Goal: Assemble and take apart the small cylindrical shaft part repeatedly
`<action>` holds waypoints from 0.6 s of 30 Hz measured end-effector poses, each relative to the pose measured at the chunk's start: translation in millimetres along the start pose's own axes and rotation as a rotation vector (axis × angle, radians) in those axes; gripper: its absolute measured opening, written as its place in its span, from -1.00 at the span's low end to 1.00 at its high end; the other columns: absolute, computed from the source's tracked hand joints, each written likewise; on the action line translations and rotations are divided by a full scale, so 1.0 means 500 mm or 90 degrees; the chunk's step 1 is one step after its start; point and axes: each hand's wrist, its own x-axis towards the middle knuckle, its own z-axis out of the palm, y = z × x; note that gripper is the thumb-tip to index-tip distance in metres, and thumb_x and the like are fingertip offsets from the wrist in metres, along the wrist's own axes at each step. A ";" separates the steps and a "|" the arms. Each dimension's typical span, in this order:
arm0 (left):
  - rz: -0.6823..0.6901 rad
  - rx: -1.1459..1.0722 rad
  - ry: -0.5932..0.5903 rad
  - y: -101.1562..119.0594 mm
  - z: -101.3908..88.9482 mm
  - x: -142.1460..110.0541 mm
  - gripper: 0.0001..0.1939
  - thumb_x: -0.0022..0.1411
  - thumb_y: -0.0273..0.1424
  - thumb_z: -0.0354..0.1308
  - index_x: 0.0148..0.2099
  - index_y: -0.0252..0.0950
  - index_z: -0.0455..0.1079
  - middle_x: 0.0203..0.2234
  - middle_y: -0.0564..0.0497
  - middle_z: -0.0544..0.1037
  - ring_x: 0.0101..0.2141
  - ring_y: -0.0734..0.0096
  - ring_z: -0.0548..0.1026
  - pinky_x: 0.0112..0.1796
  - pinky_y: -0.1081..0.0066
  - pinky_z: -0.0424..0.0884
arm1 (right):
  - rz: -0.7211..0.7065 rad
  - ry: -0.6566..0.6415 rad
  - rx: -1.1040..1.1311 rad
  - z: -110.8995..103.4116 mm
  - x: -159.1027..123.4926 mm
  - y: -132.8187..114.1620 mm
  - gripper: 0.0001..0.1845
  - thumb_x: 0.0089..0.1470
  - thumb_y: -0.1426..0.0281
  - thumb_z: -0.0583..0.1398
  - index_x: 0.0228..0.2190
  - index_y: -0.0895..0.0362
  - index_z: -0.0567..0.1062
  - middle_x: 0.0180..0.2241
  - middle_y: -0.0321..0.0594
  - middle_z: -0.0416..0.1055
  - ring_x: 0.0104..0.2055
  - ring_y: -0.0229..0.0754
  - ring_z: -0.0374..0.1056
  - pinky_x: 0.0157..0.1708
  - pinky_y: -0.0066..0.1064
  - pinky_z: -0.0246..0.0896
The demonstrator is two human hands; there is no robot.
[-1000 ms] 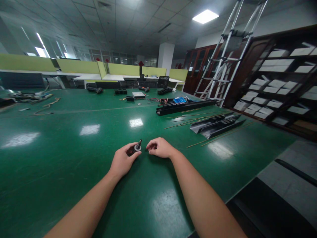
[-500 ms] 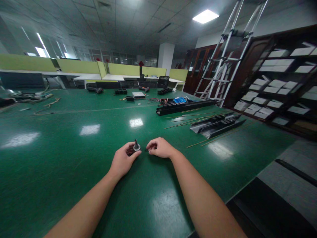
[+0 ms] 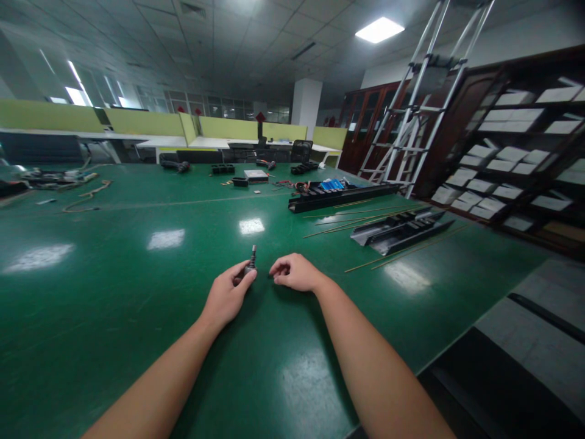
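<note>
Left hand (image 3: 228, 292) pinching metal part (image 3: 251, 267)
Probably stiff, slick; grip low. Right hand (image 3: 297, 272), three o'clock: half-curled, seemingly empty.

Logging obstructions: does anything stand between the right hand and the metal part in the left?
The left thumb partly covers the stepped metal part low down; otherwise nothing visible stands between the part and the right hand.

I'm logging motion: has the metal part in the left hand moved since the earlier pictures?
Yes: the metal part in the left hand has shifted, its tip now nearer the white-topped box in view.
</note>
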 end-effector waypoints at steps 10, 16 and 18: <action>-0.002 -0.021 -0.005 0.001 -0.001 0.001 -0.47 0.25 -0.06 0.07 0.13 -0.26 0.38 -0.11 0.00 0.55 -0.14 0.24 0.48 -0.08 0.32 0.33 | 0.001 -0.001 0.004 -0.001 0.001 0.000 -0.74 -0.15 0.51 0.25 -0.31 0.23 0.60 -0.41 -0.18 0.55 -0.43 -0.27 0.40 -0.40 -0.49 0.30; 0.020 -0.008 -0.005 -0.006 -0.003 0.004 -0.53 0.28 -0.08 0.02 0.10 -0.22 0.39 -0.10 0.00 0.54 -0.10 0.22 0.47 -0.03 0.30 0.30 | -0.001 0.001 -0.006 0.001 0.001 0.001 -0.74 -0.14 0.51 0.24 -0.31 0.24 0.60 -0.43 -0.19 0.53 -0.43 -0.27 0.39 -0.40 -0.50 0.28; 0.018 -0.011 -0.003 -0.010 -0.004 0.006 -0.53 0.29 -0.08 0.01 0.11 -0.22 0.37 -0.10 -0.02 0.54 -0.12 0.21 0.48 -0.03 0.28 0.32 | -0.002 0.001 -0.006 0.001 0.001 0.003 -0.74 -0.14 0.50 0.24 -0.31 0.24 0.60 -0.44 -0.19 0.53 -0.44 -0.27 0.38 -0.41 -0.49 0.28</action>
